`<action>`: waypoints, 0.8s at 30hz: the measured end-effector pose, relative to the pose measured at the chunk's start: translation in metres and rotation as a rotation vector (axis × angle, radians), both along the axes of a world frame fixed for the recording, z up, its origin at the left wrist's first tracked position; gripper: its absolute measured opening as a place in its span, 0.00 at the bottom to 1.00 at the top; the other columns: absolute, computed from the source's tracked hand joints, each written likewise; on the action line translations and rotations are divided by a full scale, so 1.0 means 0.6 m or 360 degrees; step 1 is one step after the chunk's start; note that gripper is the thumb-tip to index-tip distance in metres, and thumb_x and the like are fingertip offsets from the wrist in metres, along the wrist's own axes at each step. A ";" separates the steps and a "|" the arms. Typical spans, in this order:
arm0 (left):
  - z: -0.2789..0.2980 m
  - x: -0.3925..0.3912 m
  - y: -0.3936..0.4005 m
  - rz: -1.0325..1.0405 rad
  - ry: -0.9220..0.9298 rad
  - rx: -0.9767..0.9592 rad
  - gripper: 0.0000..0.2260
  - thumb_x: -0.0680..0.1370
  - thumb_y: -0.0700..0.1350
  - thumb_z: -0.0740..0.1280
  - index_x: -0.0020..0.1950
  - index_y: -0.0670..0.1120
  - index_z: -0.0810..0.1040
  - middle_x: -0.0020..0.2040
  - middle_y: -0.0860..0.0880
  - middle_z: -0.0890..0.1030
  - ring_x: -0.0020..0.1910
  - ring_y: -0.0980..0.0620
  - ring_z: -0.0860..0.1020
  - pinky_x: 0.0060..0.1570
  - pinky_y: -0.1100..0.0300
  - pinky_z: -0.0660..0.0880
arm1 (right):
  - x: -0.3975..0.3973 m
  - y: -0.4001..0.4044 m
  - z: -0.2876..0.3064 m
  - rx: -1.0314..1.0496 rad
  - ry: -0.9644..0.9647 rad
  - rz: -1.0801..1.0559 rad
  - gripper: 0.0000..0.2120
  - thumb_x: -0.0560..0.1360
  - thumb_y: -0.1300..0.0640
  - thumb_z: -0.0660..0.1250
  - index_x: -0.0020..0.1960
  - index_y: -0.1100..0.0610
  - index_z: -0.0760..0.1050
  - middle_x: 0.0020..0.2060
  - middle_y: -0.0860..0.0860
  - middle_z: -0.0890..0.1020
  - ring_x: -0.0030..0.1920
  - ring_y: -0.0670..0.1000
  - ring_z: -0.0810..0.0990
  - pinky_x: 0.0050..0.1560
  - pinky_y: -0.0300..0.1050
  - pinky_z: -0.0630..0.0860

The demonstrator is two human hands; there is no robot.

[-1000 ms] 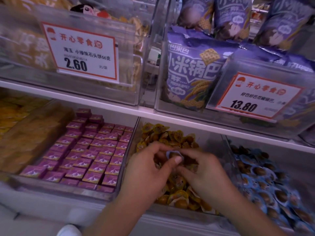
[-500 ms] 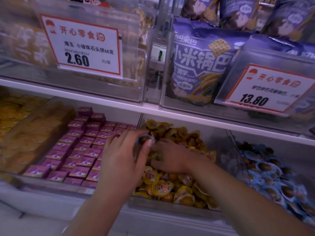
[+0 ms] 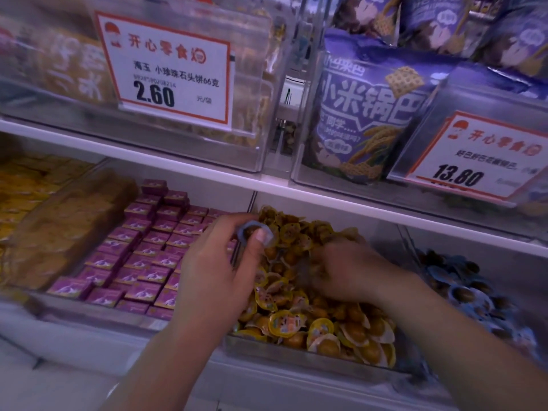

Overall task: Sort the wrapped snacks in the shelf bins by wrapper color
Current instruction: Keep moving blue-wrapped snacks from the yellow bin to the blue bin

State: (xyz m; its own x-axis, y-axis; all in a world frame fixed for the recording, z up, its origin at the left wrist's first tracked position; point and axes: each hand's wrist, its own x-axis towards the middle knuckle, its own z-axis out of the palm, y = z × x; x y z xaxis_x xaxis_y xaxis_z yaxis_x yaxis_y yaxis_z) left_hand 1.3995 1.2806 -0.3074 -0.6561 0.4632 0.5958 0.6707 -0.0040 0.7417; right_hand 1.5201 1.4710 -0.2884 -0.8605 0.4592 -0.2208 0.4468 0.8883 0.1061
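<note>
One blue snack (image 3: 254,232): left hand (image 3: 219,271) pinches it, now lifted clear — belongs in blue bin (image 3: 462,280).
Right hand (image 3: 347,271): dug into yellow snacks (image 3: 296,315) — grip blurred, cannot tell.

A white tag (image 3: 169,69) with a red border and the price 2.60 hangs on the front of a clear upper bin (image 3: 261,84) at the left. Blurred yellowish packs (image 3: 74,69) sit behind that bin's wall. To the right, a purple bag (image 3: 364,114) printed with large white characters and a lattice cracker stands upright in another clear bin. More purple bags (image 3: 439,22) stand behind it. A second tag (image 3: 480,155), reading 13.80, leans tilted just right of the front bag. A white shelf edge (image 3: 178,167) runs below both upper bins.
</note>
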 end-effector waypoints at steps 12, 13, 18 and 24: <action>0.001 -0.003 0.003 0.0026 -0.0057 0.0073 0.04 0.79 0.52 0.66 0.53 0.61 0.75 0.49 0.64 0.80 0.49 0.66 0.77 0.45 0.75 0.68 | -0.095 0.043 -0.098 -0.0125 0.0044 0.0234 0.31 0.75 0.42 0.60 0.76 0.40 0.58 0.80 0.50 0.53 0.79 0.55 0.48 0.76 0.63 0.47; 0.001 -0.004 0.003 0.0028 -0.0058 0.0070 0.04 0.79 0.52 0.66 0.52 0.60 0.75 0.49 0.64 0.80 0.49 0.66 0.77 0.45 0.76 0.68 | -0.083 0.054 -0.088 -0.0085 -0.0026 0.0197 0.29 0.75 0.41 0.58 0.75 0.40 0.60 0.79 0.51 0.58 0.78 0.55 0.52 0.76 0.62 0.50; 0.000 -0.002 0.003 0.0015 -0.0069 0.0034 0.05 0.79 0.53 0.66 0.53 0.56 0.77 0.46 0.61 0.81 0.48 0.63 0.78 0.45 0.75 0.68 | -0.035 0.073 -0.025 -0.0044 -0.0372 -0.0099 0.27 0.72 0.38 0.51 0.65 0.43 0.76 0.67 0.51 0.75 0.67 0.56 0.73 0.66 0.56 0.70; -0.001 -0.001 -0.001 0.0003 -0.0063 0.0023 0.06 0.79 0.54 0.66 0.53 0.55 0.77 0.46 0.60 0.81 0.48 0.60 0.79 0.45 0.70 0.70 | -0.067 0.021 -0.016 0.0185 -0.0208 -0.0018 0.20 0.74 0.42 0.58 0.59 0.51 0.77 0.61 0.56 0.77 0.61 0.60 0.74 0.60 0.58 0.68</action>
